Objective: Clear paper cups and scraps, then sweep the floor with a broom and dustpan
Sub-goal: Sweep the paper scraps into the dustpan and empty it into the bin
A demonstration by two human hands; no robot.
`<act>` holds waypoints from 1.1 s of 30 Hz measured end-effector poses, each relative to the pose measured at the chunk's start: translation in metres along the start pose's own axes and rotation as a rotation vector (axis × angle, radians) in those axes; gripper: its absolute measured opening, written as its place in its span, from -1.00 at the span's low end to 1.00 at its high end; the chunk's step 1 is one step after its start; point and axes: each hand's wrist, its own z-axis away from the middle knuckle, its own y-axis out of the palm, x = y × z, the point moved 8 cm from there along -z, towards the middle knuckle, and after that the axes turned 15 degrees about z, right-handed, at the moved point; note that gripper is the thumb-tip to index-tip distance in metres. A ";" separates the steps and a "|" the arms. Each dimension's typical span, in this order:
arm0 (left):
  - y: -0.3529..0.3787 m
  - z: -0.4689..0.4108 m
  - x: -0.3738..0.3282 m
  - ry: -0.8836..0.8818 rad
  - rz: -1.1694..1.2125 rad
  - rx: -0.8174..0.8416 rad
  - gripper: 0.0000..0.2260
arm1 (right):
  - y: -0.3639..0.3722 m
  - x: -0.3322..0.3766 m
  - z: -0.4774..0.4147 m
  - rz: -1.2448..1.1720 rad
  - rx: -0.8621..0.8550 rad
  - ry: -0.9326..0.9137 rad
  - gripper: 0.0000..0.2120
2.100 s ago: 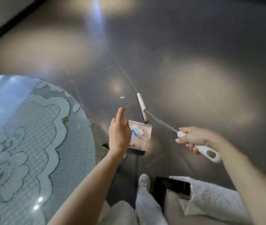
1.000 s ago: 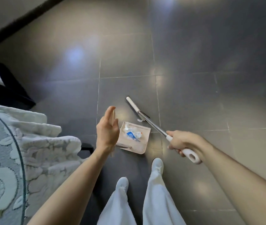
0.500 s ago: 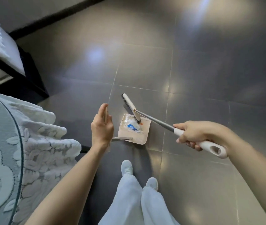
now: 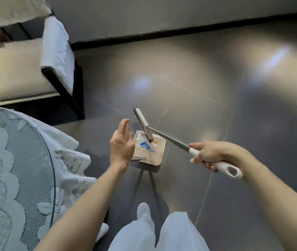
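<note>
Swung a little further round, the broom (image 4: 142,122) now has the near end of its head over the far rim of the dustpan (image 4: 157,153), its bristles touching the scraps (image 4: 145,144) that lie inside. The right hand (image 4: 207,153) clenches the broom's white grip, to the right of the pan. The left hand (image 4: 121,147) pinches the dustpan's upright handle between thumb and nearly straight fingers (image 4: 122,126), just left of the pan. A lace-covered table (image 4: 8,169) stands near left.
</note>
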 end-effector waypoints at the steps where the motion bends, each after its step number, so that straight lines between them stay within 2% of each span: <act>1: -0.005 -0.016 0.002 -0.010 -0.004 -0.016 -0.60 | -0.011 0.016 -0.010 0.019 0.006 -0.009 -0.35; 8: -0.044 -0.115 0.031 -0.133 -0.038 -0.224 -0.61 | -0.073 0.146 -0.092 0.227 0.130 -0.079 -0.39; 12: -0.067 -0.171 0.051 -0.213 -0.071 -0.357 -0.60 | -0.108 0.235 -0.148 0.388 0.242 -0.147 -0.55; 15: -0.090 -0.210 0.060 -0.308 -0.085 -0.514 -0.59 | -0.132 0.307 -0.182 0.537 0.307 -0.217 -0.56; 19: -0.125 -0.249 0.051 -0.306 -0.107 -0.706 -0.61 | -0.150 0.399 -0.219 0.697 0.351 -0.298 -0.52; 24: -0.174 -0.278 0.060 -0.361 -0.081 -0.909 -0.63 | -0.148 0.504 -0.249 0.828 0.386 -0.373 -0.56; 28: -0.210 -0.306 0.081 -0.409 -0.118 -1.003 -0.62 | -0.130 0.584 -0.272 0.963 0.400 -0.454 -0.60; 33: -0.251 -0.349 0.114 -0.437 -0.194 -0.958 -0.63 | -0.096 0.670 -0.298 1.111 0.418 -0.514 -0.70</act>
